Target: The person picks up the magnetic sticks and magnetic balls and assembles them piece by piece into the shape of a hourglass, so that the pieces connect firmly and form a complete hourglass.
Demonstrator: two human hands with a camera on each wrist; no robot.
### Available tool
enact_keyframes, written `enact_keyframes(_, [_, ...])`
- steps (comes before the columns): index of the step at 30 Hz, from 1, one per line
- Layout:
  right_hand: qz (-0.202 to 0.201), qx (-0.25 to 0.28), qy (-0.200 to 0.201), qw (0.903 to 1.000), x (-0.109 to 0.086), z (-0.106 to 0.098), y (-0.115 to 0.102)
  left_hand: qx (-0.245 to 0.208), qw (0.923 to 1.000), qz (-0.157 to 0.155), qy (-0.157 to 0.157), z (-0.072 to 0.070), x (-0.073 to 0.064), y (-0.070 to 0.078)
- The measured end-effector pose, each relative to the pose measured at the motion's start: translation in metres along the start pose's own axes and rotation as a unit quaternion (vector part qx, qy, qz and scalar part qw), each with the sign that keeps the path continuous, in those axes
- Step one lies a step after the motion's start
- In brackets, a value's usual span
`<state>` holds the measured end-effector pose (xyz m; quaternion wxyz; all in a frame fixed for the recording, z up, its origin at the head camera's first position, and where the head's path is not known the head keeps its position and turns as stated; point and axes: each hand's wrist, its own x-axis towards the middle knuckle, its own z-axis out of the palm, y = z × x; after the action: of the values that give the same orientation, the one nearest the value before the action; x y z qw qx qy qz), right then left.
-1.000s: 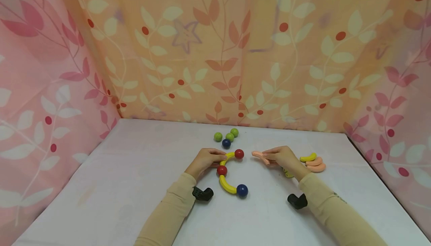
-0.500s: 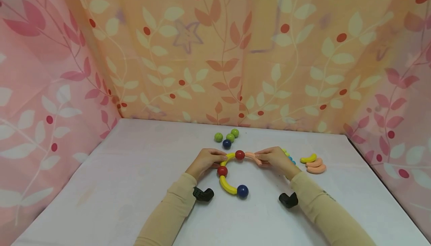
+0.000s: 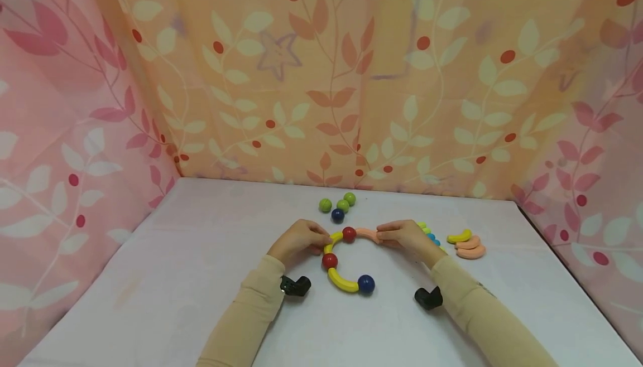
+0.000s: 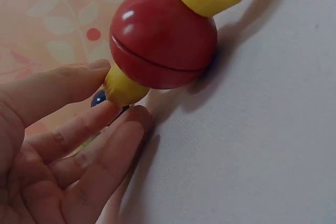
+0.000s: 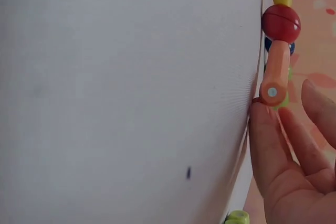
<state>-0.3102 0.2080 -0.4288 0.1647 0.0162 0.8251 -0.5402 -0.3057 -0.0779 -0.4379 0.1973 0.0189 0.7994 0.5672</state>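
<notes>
Blue ball (image 3: 366, 284), two yellow sticks (image 3: 344, 282), two red balls (image 3: 329, 261), one peach stick (image 3: 366, 233): joined arc on bench (image 3: 150, 255). Left fingers (image 4: 65, 88) at yellow, pinch unclear; right fingers (image 5: 302, 142) spread, partly blocking blue sticks (image 3: 431, 237). Beyond: three green balls (image 3: 325, 205), one navy ball (image 3: 337, 215).

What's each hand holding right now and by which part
Left hand: the farther yellow curved piece, pinched near its middle. Right hand: at the free end of the peach piece; whether it's gripped can't be told.
</notes>
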Motion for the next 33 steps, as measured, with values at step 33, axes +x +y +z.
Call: enact_keyframes(33, [0.020,-0.104,-0.072,0.9918,-0.075,0.046,-0.005,0.097,0.9941,0.009,-0.049,-0.011,-0.003,0.008])
